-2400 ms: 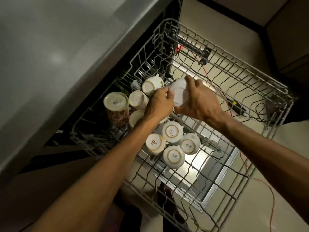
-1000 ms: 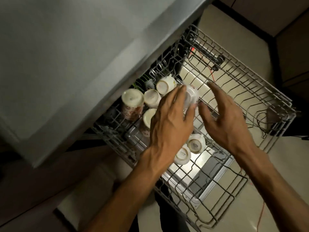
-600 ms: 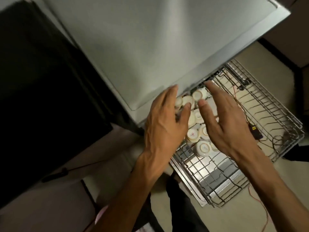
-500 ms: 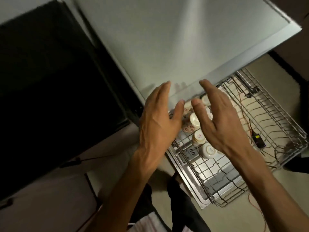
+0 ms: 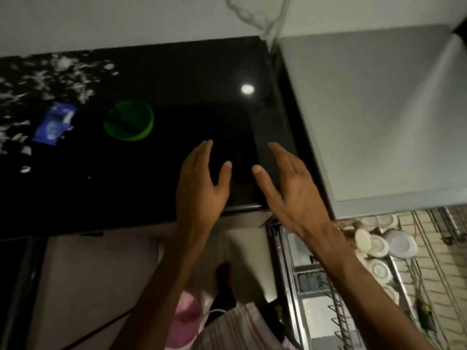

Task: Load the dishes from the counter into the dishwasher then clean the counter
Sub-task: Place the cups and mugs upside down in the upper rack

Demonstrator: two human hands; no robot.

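Observation:
My left hand [image 5: 199,188] and my right hand [image 5: 290,185] hover side by side over the near edge of the black counter [image 5: 151,173], fingers straight and holding nothing. A green bowl [image 5: 129,120] stands on the counter to the far left of my hands. Left of it lies a blue packet [image 5: 54,123]. At the lower right the pulled-out dishwasher rack [image 5: 434,248] holds several upturned white cups [image 5: 377,245].
White crumbs or scraps [image 5: 50,74] are scattered over the counter's far left. The grey dishwasher top [image 5: 379,109] adjoins the counter on the right. The open dishwasher door [image 5: 316,299] lies low at the right. A pink tub [image 5: 185,322] stands on the floor below.
Both hands have let go of the cup and risen from the rack to above the counter. The view has swung left from the rack to the counter.

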